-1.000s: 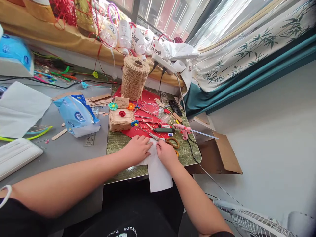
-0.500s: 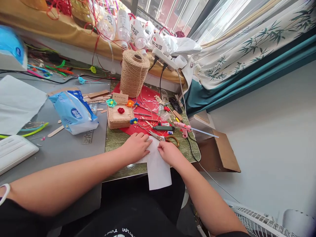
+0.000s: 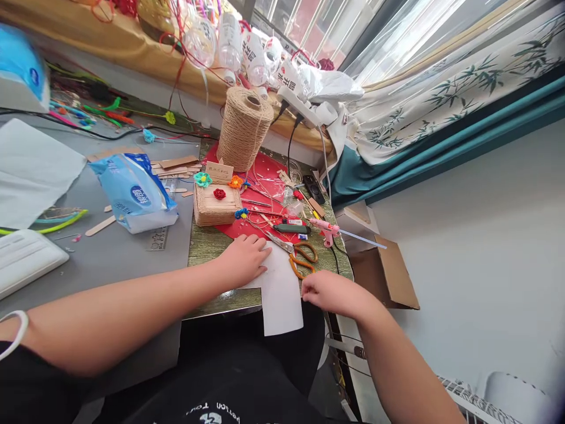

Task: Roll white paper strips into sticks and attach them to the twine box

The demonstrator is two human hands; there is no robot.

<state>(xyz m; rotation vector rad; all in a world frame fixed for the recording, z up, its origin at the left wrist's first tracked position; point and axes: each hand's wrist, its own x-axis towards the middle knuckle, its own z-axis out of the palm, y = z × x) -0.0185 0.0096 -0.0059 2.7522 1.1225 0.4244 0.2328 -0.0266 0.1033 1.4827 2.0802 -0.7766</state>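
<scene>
A white sheet of paper (image 3: 281, 297) lies at the near edge of the green wood-grain table (image 3: 207, 250) and hangs over it. My left hand (image 3: 243, 259) rests on the sheet's left part with its fingers curled, pressing it down. My right hand (image 3: 329, 292) is off the paper, at the table's near right corner, fingers loosely curled with nothing visible in them. Orange-handled scissors (image 3: 300, 259) lie just beyond the paper, between my hands.
A large twine spool (image 3: 244, 129), a twine-wrapped box with small flowers (image 3: 217, 205), a pink glue gun (image 3: 325, 227) and a red mat (image 3: 265, 194) crowd the table's far half. A blue tissue pack (image 3: 132, 197) lies left. An open cardboard box (image 3: 384, 268) stands right.
My right hand has left the paper and drawn back to the right, toward the table's near corner. The left hand stays on the sheet. The scissors are now uncovered.
</scene>
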